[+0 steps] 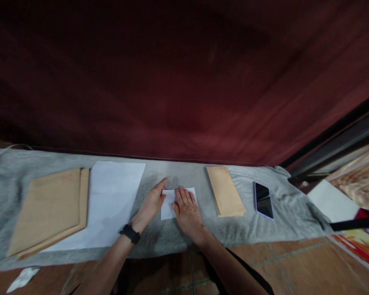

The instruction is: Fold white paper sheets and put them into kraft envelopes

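A small white sheet of paper (167, 209), apparently folded, lies on the grey cloth in front of me. My right hand (187, 211) rests flat on its right half, fingers stretched out and pointing away from me. At the paper's upper left corner is my left hand (153, 200), its thumb close to the edge and its index finger extended past it. The left fingers are apart, with nothing seen between them. A dark watch (130, 233) is on my left wrist.
Large brown envelopes (51, 205) lie on a big white sheet (117, 196) at the left. Right of my hands are a stack of narrow brown envelopes (225, 191) and a phone (263, 200). A dark red curtain (172, 82) hangs behind the grey cloth (160, 246).
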